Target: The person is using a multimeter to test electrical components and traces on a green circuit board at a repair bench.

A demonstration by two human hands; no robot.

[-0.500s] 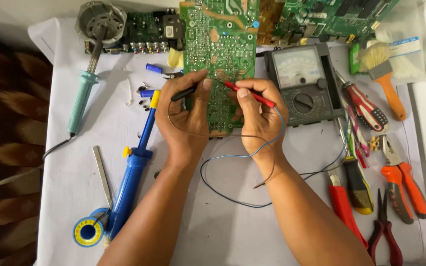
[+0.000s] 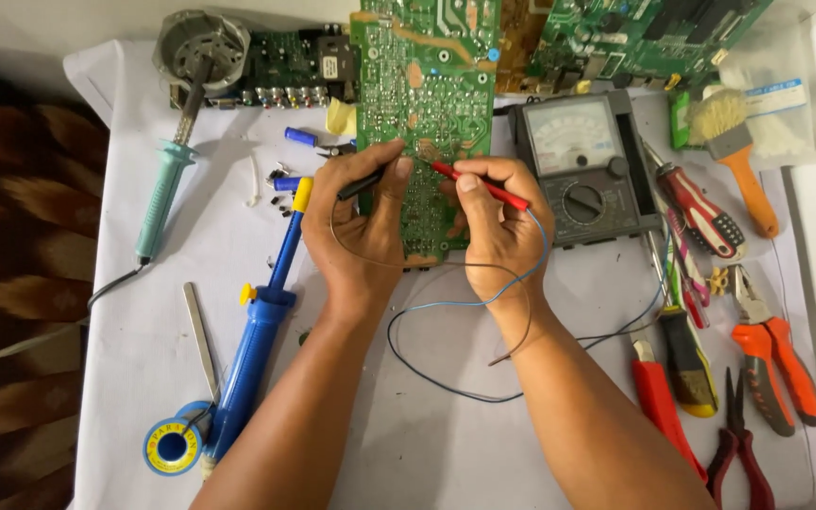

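1. The left hand (image 2: 362,227) is closed on a black probe (image 2: 362,181). It pinches it like a pencil, with the tip on the green board (image 2: 424,94).
2. The right hand (image 2: 497,227) is closed on a red probe (image 2: 479,185). Its tip touches the board too, just beside the black one.
3. The board lies flat at the middle of the counter's far edge. The counter (image 2: 445,444) has a white cloth on it.
4. The 2 probes look thin, light and stiff, with sharp tips that could slip. I think the best place to hold them is low down, near the tip.
5. The board looks stiff but easy to scratch, so a soft touch seems right.
6. Thin wires (image 2: 445,304) run loose from the probes toward the meter (image 2: 582,161), which sits just right of the board.
7. A blue pump tool (image 2: 257,331) lies near the left hand.
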